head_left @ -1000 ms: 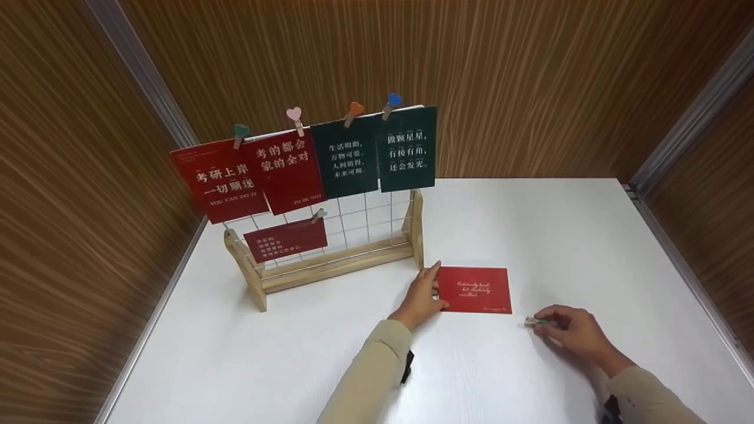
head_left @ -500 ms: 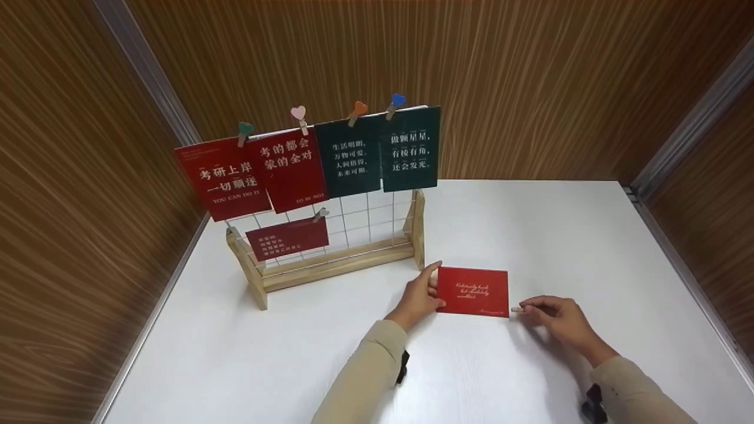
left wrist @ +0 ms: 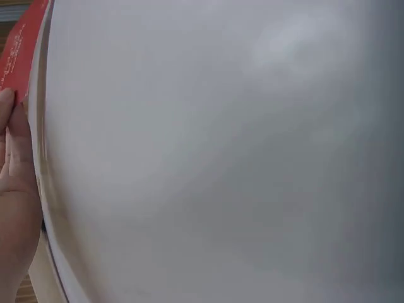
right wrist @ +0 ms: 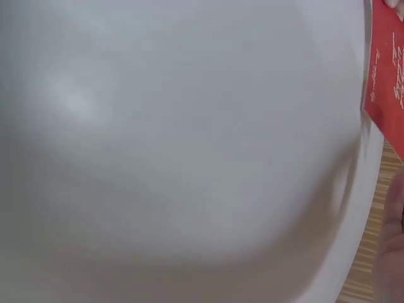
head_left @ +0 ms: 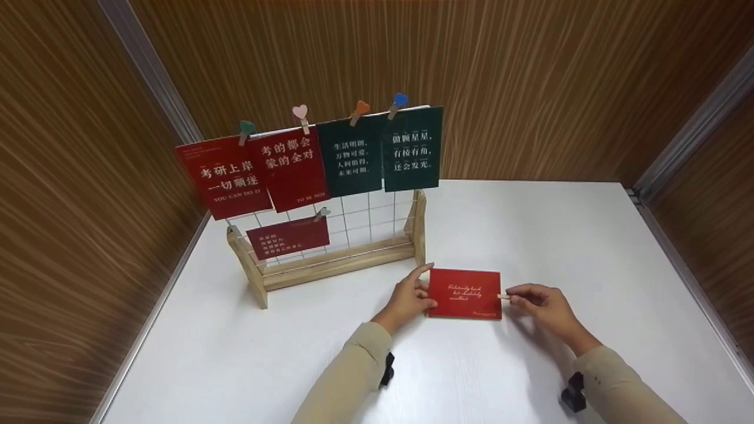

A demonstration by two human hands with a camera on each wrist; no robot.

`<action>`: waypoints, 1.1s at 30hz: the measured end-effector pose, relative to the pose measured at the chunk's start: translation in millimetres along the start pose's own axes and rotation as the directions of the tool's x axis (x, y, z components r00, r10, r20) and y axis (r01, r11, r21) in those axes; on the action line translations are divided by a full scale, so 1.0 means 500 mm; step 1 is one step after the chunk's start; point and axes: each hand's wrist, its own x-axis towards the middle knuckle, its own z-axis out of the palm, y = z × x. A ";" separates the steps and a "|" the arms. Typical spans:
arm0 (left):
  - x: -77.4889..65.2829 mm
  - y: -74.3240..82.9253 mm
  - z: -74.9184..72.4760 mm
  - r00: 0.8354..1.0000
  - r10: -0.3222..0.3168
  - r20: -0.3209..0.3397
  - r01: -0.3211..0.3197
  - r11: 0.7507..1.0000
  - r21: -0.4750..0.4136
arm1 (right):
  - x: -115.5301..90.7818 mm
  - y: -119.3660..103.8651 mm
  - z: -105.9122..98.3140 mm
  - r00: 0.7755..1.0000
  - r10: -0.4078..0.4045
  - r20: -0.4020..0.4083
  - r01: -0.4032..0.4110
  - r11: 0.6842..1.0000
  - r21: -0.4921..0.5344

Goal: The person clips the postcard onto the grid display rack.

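A red card (head_left: 462, 303) with white script is tilted up slightly off the white table in the head view. My left hand (head_left: 405, 301) holds it by its left edge; the left wrist view shows the thumb on the front of the card (left wrist: 24, 53). At the card's right edge, my right hand (head_left: 548, 309) pinches a small wooden clothespin (head_left: 503, 296) whose tip meets the edge. Whether its jaws have gripped the card is too small to tell. In the right wrist view only part of the right hand (right wrist: 392, 233) shows, and the clothespin is hidden.
A wire grid rack (head_left: 371, 218) on a wooden stand (head_left: 341, 264) is at the left. Several red and green cards hang there from heart-topped clothespins, with a smaller dark red card (head_left: 288, 237) lower down. Wood-grain panels (head_left: 471, 88) surround the white table (head_left: 530, 235).
My right hand has moved left and up, bringing the clothespin to the card's right edge. My left hand has shifted the card slightly left and lifted it.
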 end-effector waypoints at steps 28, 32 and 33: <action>-0.091 0.079 -0.168 0.986 0.080 -0.149 -0.089 0.995 -0.053 | 0.075 -0.102 0.080 0.996 -0.091 0.005 0.090 0.992 0.086; -0.103 0.095 -0.192 0.979 0.119 -0.166 -0.125 0.992 -0.025 | 0.092 -0.107 0.092 0.994 -0.113 -0.001 0.113 0.987 0.113; -0.106 0.098 -0.199 0.977 0.127 -0.173 -0.133 0.991 -0.022 | 0.096 -0.108 0.095 0.993 -0.120 -0.003 0.119 0.986 0.117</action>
